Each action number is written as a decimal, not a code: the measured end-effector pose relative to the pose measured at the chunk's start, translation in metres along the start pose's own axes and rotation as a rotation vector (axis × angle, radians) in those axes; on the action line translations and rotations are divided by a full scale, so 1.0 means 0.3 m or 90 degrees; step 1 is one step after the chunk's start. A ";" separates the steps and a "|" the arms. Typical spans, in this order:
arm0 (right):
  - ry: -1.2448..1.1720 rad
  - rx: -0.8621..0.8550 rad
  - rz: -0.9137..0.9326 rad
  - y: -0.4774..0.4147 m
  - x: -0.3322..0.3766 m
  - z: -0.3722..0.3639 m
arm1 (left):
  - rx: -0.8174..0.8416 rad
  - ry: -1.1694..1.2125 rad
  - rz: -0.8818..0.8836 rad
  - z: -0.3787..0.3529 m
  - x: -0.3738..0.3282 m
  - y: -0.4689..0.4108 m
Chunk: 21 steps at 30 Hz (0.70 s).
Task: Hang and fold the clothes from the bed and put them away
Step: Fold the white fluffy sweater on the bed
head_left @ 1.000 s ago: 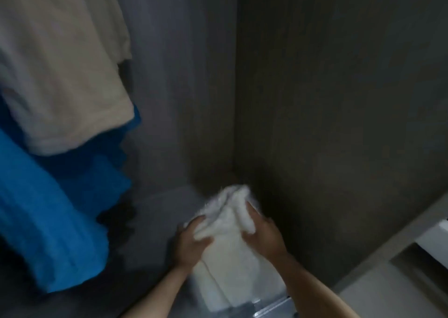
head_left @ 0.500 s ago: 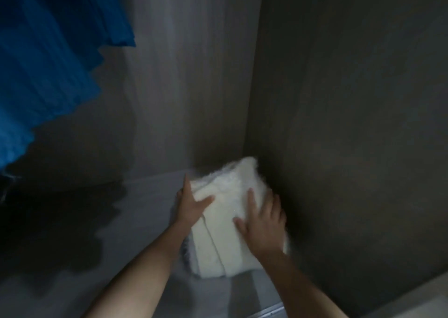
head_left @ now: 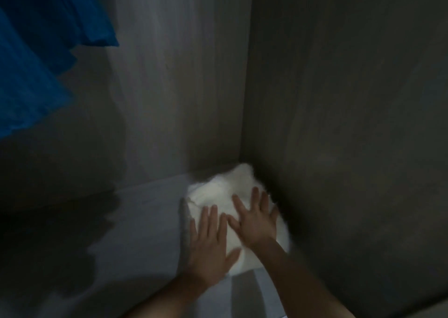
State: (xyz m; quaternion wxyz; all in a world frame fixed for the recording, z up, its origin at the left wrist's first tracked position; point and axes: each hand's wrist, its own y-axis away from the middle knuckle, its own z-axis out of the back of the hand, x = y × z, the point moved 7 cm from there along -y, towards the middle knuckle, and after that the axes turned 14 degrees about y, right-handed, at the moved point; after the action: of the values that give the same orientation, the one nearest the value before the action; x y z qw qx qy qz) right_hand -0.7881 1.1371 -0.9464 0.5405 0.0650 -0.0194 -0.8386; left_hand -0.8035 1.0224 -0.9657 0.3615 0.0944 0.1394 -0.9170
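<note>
A folded white cloth (head_left: pixel 224 188) lies on the grey shelf (head_left: pixel 145 220) inside a dim wardrobe, pushed into the far right corner. Its far end touches the back panel (head_left: pixel 181 75), and its right edge lies against the side panel (head_left: pixel 339 99). The cloth looks fluffy, with a fuzzy outline along its far and right edges. The picture is blurred, so its folds cannot be made out.

Both hands lie flat on top of the cloth. The left hand (head_left: pixel 209 242) rests palm down on the near left part. Its fingers (head_left: pixel 213 218) are straight and close together and point toward the far corner. The thumb is spread out to the right, over the cloth's near edge. The right hand (head_left: pixel 257 220) rests palm down on the right part of the cloth, a little farther in than the left. Its fingers (head_left: pixel 254 196) are straight and fanned wide, with the tips near the side panel. Neither hand curls round or pinches the fabric. The two hands lie just beside each other, the right thumb near the left fingertips. Both bare forearms come in from the near edge.

A blue garment (head_left: pixel 36 63) hangs at the far left, well apart from the cloth, with its lower edges above the shelf. A dark shadow lies across the left part of the shelf and the back panel below it.
</note>
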 end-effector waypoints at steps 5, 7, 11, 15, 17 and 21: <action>0.047 -0.109 0.080 0.073 -0.054 -0.019 | 0.020 0.012 -0.017 -0.066 0.042 -0.001; 0.146 -0.164 0.153 0.124 -0.065 -0.083 | 0.035 0.042 0.048 -0.061 0.080 -0.027; 0.157 -0.087 0.150 0.090 -0.072 -0.147 | 0.083 0.054 0.156 -0.060 0.124 -0.081; 0.102 -0.049 0.119 -0.057 -0.051 -0.145 | 0.063 0.078 0.211 -0.015 0.122 -0.171; 0.071 -0.036 0.111 -0.126 -0.045 -0.134 | 0.031 0.115 0.239 -0.027 0.166 -0.216; 0.107 -0.016 0.107 -0.261 -0.068 -0.094 | 0.032 0.144 0.216 -0.089 0.245 -0.256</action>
State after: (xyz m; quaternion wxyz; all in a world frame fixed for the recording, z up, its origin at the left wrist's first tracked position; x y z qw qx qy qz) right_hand -0.8469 1.1893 -0.9805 0.6090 0.1269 0.0310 -0.7823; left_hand -0.9076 1.0380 -0.9967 0.4906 0.2281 0.1380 -0.8296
